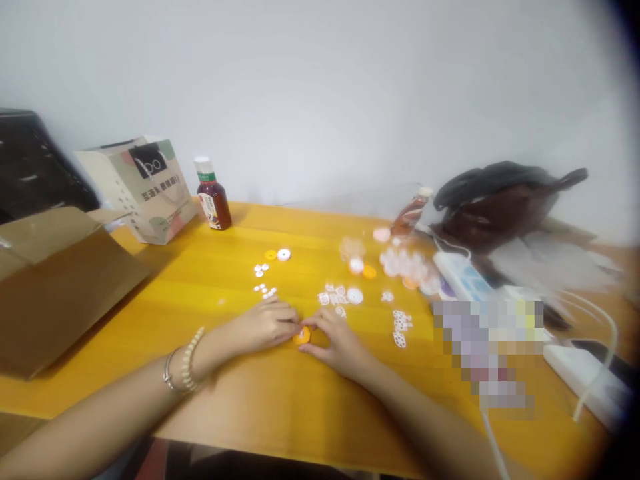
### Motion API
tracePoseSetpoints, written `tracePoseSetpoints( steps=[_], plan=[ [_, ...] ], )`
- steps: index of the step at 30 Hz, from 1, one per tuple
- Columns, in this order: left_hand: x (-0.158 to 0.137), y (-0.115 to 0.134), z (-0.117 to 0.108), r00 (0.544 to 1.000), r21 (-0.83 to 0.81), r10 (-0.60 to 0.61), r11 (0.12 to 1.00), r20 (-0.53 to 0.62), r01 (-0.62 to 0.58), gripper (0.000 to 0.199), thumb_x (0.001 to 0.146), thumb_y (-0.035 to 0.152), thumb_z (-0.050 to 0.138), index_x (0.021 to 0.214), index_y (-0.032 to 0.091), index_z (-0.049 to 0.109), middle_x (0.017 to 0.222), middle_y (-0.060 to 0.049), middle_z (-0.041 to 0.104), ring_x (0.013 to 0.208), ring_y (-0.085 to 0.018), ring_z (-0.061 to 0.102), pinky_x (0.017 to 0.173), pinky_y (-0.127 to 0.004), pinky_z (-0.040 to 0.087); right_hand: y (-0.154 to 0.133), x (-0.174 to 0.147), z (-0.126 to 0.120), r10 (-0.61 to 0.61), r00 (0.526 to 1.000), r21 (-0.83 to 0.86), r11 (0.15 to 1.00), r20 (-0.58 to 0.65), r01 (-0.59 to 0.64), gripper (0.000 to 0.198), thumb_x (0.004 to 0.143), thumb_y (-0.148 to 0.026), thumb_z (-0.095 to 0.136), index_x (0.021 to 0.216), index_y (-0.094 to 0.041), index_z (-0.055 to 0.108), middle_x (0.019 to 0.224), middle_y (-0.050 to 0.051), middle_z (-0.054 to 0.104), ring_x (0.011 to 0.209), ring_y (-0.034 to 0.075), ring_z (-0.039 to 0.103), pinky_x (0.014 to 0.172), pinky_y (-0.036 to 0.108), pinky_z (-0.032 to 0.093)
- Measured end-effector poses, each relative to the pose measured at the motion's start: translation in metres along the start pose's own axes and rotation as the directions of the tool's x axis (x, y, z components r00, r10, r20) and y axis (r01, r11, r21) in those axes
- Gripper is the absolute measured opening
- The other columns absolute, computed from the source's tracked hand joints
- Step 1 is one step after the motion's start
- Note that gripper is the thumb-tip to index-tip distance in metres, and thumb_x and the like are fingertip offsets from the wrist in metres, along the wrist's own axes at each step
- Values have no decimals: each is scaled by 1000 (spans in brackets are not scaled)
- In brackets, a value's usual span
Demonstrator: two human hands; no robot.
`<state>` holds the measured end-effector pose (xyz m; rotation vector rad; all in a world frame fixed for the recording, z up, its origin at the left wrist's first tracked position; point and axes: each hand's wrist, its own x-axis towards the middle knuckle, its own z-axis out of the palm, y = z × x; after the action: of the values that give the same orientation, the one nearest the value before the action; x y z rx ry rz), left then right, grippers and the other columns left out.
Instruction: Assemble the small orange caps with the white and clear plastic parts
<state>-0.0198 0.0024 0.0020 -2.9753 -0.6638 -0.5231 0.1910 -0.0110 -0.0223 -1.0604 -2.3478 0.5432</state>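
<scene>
Between my hands, at the near middle of the table, is a small round orange disc (302, 336). My right hand (336, 340) grips its edge between thumb and fingers. My left hand (267, 324) has its fingers bent together, with the fingertips at the disc's left side; whether they hold anything small there is hard to see. Beyond them lie small white round pieces (265, 289), a yellow disc (271, 255) and a white disc (284, 255). White cut-out pieces (333, 295) and another white disc (355, 296) are just past my right hand.
A cardboard box (65, 293) and a paper bag (150, 190) stand at left, near a dark red drink bottle (214, 203). At right are a second bottle (411, 212), clear round pieces (400, 261), a dark bag (500, 207), power strips (463, 277) and white cables (607, 333).
</scene>
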Motion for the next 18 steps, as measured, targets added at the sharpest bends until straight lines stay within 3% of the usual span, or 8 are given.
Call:
tracePoseSetpoints(
  steps=[7, 18],
  plan=[
    [-3, -2, 3, 1000, -4, -9, 1000, 27, 9, 23, 91, 22, 40, 98, 18, 61, 84, -5, 62, 78, -15, 54, 74, -31, 38, 2, -1, 1, -6, 1000, 9, 1000, -7, 6, 30, 72, -36, 67, 97, -21, 58, 86, 4, 57, 84, 19, 55, 75, 33, 46],
    [-8, -2, -8, 1000, -252, -9, 968, -2, 8, 27, 85, 30, 51, 109, 19, 57, 92, -7, 57, 84, -16, 53, 78, -31, 43, 2, 0, 0, 13, 1000, 34, 999, 15, -13, 29, 72, -37, 66, 96, -21, 59, 85, 4, 56, 84, 19, 53, 74, 33, 43]
  ],
)
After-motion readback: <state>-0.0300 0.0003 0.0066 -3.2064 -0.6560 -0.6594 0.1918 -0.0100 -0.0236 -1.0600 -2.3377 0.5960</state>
